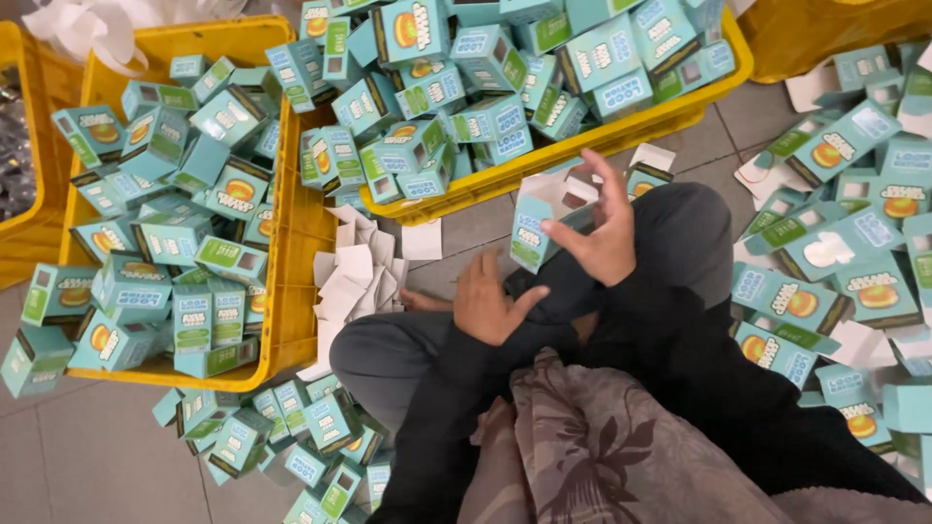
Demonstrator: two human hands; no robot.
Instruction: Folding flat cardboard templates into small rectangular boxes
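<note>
Over my lap, my right hand (600,233) pinches a teal box (532,236) with fingers spread, flaps up for folding; my left hand (490,303) rests empty, half-open, on my knee, crates (291,243) close ahead

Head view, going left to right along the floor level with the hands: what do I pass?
Yellow crate of teal boxes → pile of white card inserts → left hand → right hand holding a teal box → flat teal cartons on the floor.

Both hands, the left hand (488,303) and the right hand (604,236), are bare; black sleeves reach the wrists, grey trousers cover the legs (a brown patterned cloth drapes at six o'clock).
</note>
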